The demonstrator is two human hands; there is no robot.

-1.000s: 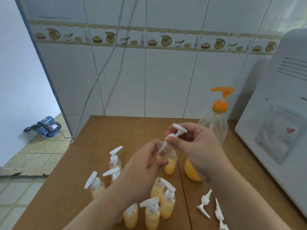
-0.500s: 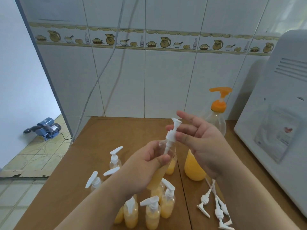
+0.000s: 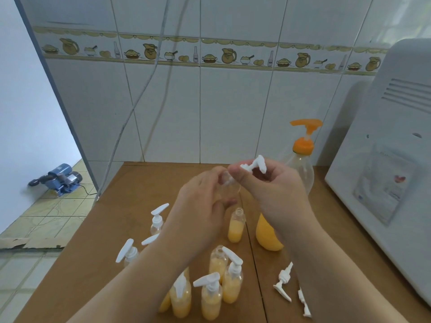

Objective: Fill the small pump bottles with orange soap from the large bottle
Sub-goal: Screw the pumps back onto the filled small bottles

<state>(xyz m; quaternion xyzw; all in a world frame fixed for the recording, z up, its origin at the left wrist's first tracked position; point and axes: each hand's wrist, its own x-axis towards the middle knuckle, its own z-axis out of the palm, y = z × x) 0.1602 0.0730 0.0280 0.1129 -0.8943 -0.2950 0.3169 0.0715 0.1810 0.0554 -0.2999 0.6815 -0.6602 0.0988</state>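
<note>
Small pump bottles stand clustered at about 6 o'clock on the tabletop (image 3: 98, 241), and one more is up in the air at the centre, held in the left hand (image 3: 200, 206). That held bottle (image 3: 229, 190) looks clear and empty, though the fingers curled round it hide most of it. The right hand (image 3: 275, 192) pinches a white pump top (image 3: 253, 165) at the bottle's neck; whether it is being screwed off or on I cannot tell.

To do this well, I would keep the bottle upright and steady in the left hand, turn only the top, and draw the tube straight along the neck so it does not drip or catch.

At 6 o'clock, three capped bottles (image 3: 211, 297) hold orange soap nearly to the shoulder. Just behind them an uncapped filled bottle (image 3: 218, 259) is partly hidden by a pump. An open bottle (image 3: 236, 226) just below the hands is about two-thirds full. At 8 o'clock, capped bottles (image 3: 156, 220) look empty. The large bottle (image 3: 300, 173), with its orange pump, stands at 3 o'clock of the hands, with soap only in its lower part. Loose pump tops (image 3: 283, 280) lie at 5 o'clock.
</note>
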